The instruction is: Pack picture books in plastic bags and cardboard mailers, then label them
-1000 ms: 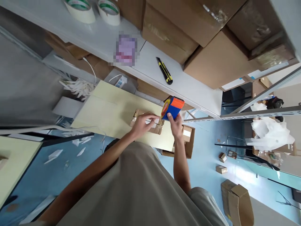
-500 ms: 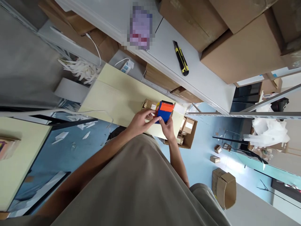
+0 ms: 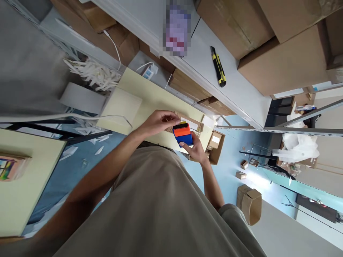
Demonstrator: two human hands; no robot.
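Note:
My right hand [image 3: 198, 150] grips a blue and orange hand-held tool [image 3: 184, 137] with a black edge, much like a tape dispenser. The thumb lies across its blue face and the fingers go behind it. A bit of yellow shows past the tool's upper edge. At the tool's upper left corner, my left hand [image 3: 160, 120] has its thumb and fingers drawn together; whatever is between the fingertips is too small to make out. Behind the tool, a small cardboard box [image 3: 199, 125] lies partly hidden on the pale yellow table [image 3: 150, 103].
A black and yellow utility knife [image 3: 219, 67] lies on the grey shelf [image 3: 200, 53] above the table, near large cardboard boxes [image 3: 284, 57]. Below the table's right end stands an open carton [image 3: 218, 153] with small boxes. A white cable [image 3: 107, 117] crosses at left.
The tool has tilted and come slightly lower, its orange and black end now turned more to the left. My left hand has left the blue face for the tool's upper corner.

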